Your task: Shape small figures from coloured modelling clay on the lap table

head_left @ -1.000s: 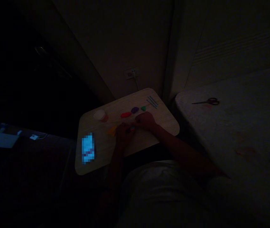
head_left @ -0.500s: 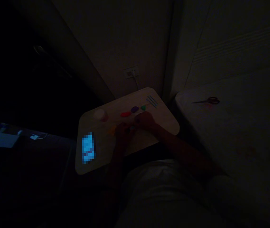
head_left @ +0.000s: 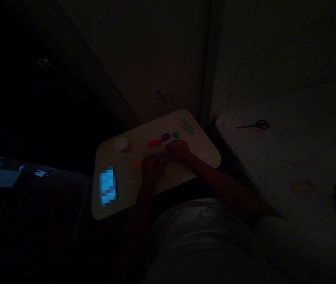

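Observation:
The room is very dark. My left hand (head_left: 152, 166) and my right hand (head_left: 178, 150) meet over the middle of a small light wooden table (head_left: 203, 152), both curled around a small light-blue thing (head_left: 162, 159) that I cannot make out. An orange piece (head_left: 138, 162) lies just left of my left hand. Beyond the hands lie a red lump (head_left: 155, 142), a purple lump (head_left: 165, 137) and a green lump (head_left: 176, 134) in a row.
A lit phone screen (head_left: 108, 185) glows at the table's near left. A small round container (head_left: 123, 144) stands at the far left, thin blue sticks (head_left: 187, 126) at the far right corner. Scissors (head_left: 255, 125) lie on the pale bed surface to the right. A wall socket (head_left: 159, 90) is behind.
The view has shifted slightly, so everything sits a little further left. Both hands stay together at the same spot on the table.

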Available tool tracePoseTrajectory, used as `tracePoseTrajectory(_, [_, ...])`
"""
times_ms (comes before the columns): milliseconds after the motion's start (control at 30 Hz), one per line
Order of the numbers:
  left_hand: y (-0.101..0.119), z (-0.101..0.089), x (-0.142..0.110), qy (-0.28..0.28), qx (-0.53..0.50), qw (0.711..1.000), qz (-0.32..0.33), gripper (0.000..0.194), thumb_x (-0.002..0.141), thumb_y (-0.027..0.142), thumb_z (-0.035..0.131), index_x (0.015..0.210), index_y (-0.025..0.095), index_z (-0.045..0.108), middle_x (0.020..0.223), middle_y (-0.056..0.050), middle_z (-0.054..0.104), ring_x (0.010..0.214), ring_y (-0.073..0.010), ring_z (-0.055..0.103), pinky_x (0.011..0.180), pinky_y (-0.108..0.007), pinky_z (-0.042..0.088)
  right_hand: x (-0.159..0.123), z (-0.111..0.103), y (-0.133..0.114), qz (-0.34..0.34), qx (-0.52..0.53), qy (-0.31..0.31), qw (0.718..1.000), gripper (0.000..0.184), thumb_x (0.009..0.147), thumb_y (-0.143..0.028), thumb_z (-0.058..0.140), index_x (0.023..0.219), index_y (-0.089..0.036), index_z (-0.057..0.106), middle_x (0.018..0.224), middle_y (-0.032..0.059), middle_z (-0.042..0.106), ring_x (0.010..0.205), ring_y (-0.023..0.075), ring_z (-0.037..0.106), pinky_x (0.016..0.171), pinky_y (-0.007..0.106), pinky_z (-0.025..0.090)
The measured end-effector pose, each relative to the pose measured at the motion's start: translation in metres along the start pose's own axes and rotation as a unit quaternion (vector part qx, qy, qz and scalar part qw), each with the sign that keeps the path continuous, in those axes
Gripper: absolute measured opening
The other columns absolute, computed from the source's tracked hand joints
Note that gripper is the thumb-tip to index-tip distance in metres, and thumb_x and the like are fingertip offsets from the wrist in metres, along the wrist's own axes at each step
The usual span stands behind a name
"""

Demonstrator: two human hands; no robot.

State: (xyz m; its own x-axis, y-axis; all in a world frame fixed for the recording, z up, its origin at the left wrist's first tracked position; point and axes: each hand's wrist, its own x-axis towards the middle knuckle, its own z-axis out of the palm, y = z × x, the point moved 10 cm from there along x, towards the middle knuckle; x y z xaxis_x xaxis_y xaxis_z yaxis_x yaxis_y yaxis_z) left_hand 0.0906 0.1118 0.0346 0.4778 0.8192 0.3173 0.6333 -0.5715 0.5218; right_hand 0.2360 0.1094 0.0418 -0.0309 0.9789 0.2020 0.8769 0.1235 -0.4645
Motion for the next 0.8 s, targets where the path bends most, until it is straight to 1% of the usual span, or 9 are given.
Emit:
tracePoseTrajectory(133, [0.003, -0.002, 0.000, 0.005, -0.007, 1.000, 0.007, 0.018, 0.087, 0.038, 0.074, 0.091, 0.020, 0.073, 0.090, -0.006, 0.068, 0.086, -0.0232, 0.063, 0.081, -0.037, 0.050, 0.001, -0.001, 0.009, 0.023, 0.051, 0.021, 0.998, 0.038, 0.094, -0.052, 0.066, 0.077, -0.020, 0.076, 0.077, 0.0047, 0.074, 0.070, 0.0166, 0.058, 0.065, 0.029, 0.031])
tracePoseTrajectory(267, [0.002, -0.006, -0.002, 0.019, -0.026, 0.999, -0.011, 0.015, 0.090, 0.035, 0.068, 0.088, 0.020, 0.069, 0.090, -0.006, 0.070, 0.086, -0.0226, 0.064, 0.083, -0.037, 0.052, 0.000, -0.004, 0.020, 0.040, 0.112, 0.050, 0.992, 0.044, 0.098, -0.054, 0.060, 0.073, -0.019, 0.072, 0.072, 0.0015, 0.069, 0.068, 0.0141, 0.055, 0.066, 0.028, 0.032])
tracePoseTrajectory(333, [-0.001, -0.007, -0.003, 0.028, -0.054, 0.998, -0.025, 0.015, 0.090, 0.034, 0.069, 0.095, 0.021, 0.070, 0.097, -0.007, 0.072, 0.091, -0.0231, 0.066, 0.086, -0.038, 0.052, -0.001, -0.004, 0.021, 0.032, 0.130, 0.055, 0.989, 0.046, 0.099, -0.053, 0.059, 0.071, -0.019, 0.070, 0.072, 0.0007, 0.068, 0.068, 0.0133, 0.055, 0.067, 0.028, 0.033])
tracePoseTrajectory(433, [-0.005, -0.010, -0.006, 0.040, -0.101, 0.993, -0.049, 0.021, 0.088, 0.033, 0.071, 0.106, 0.022, 0.069, 0.103, -0.006, 0.074, 0.094, -0.0223, 0.068, 0.084, -0.035, 0.054, -0.001, -0.003, 0.023, 0.028, 0.147, 0.059, 0.987, 0.046, 0.099, -0.052, 0.059, 0.069, -0.018, 0.068, 0.069, 0.0002, 0.066, 0.067, 0.0129, 0.054, 0.066, 0.028, 0.032])
tracePoseTrajectory(533, [-0.002, -0.011, -0.006, 0.031, -0.114, 0.991, -0.055, 0.016, 0.088, 0.033, 0.071, 0.099, 0.022, 0.068, 0.094, -0.003, 0.073, 0.087, -0.0200, 0.067, 0.079, -0.032, 0.053, 0.000, -0.004, 0.024, 0.029, 0.160, 0.061, 0.985, 0.046, 0.099, -0.049, 0.057, 0.067, -0.018, 0.066, 0.067, 0.0000, 0.064, 0.065, 0.0128, 0.052, 0.064, 0.028, 0.031])
tracePoseTrajectory(633, [0.006, -0.011, -0.004, 0.020, -0.088, 0.995, -0.033, 0.010, 0.090, 0.031, 0.069, 0.090, 0.021, 0.068, 0.090, -0.003, 0.071, 0.084, -0.0201, 0.065, 0.080, -0.033, 0.052, -0.001, -0.005, 0.024, 0.029, 0.168, 0.063, 0.983, 0.046, 0.100, -0.048, 0.056, 0.065, -0.018, 0.064, 0.066, -0.0002, 0.063, 0.064, 0.0128, 0.051, 0.063, 0.028, 0.030])
tracePoseTrajectory(800, [0.013, -0.009, -0.002, 0.019, 0.006, 1.000, 0.010, 0.012, 0.089, 0.033, 0.071, 0.086, 0.021, 0.070, 0.095, -0.006, 0.068, 0.093, -0.0246, 0.063, 0.088, -0.039, 0.051, -0.002, -0.007, 0.022, 0.025, 0.160, 0.069, 0.984, 0.048, 0.100, -0.047, 0.056, 0.063, -0.018, 0.062, 0.065, 0.0000, 0.062, 0.063, 0.0128, 0.050, 0.062, 0.029, 0.029])
